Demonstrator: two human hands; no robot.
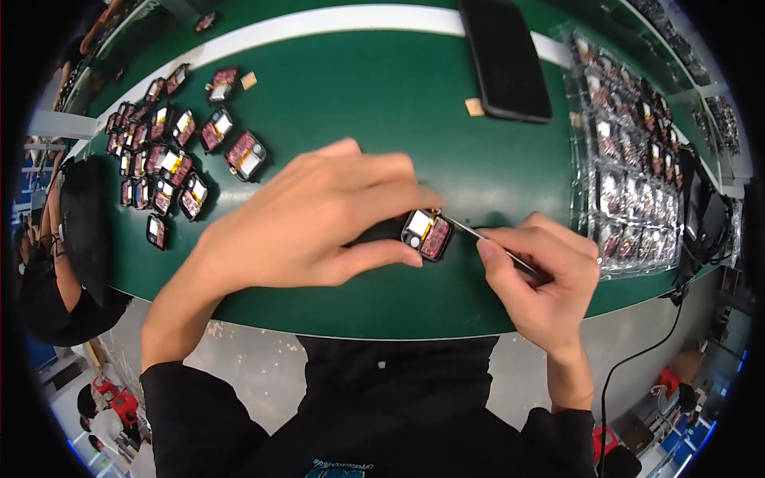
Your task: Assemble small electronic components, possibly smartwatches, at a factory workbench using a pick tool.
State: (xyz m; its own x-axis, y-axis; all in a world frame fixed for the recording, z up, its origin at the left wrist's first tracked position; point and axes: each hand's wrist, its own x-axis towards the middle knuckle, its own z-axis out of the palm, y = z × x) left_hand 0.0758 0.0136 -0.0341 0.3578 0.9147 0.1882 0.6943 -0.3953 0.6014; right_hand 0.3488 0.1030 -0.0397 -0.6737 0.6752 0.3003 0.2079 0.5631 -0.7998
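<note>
Between the thumb and fingers of my left hand [327, 211] is a small black electronic device casing [428, 234], its inside showing a red circuit board, a white block and a round silvery part. My right hand [546, 275] grips thin metal tweezers [502, 248] like a pen. Their tip meets the casing's upper right corner, close to my left fingertips. What the tip touches there is too small to make out. Left of my left hand lie several similar opened casings [245, 156] in a loose cluster on the green table mat [358, 88].
A dark smartphone-like slab [510, 64] lies at the far right centre, a small tan square [475, 107] beside it. Clear plastic trays [629, 183] of small parts fill the right side. A black cable [629, 358] hangs off the right edge. Another person's arm [64, 255] is at the left.
</note>
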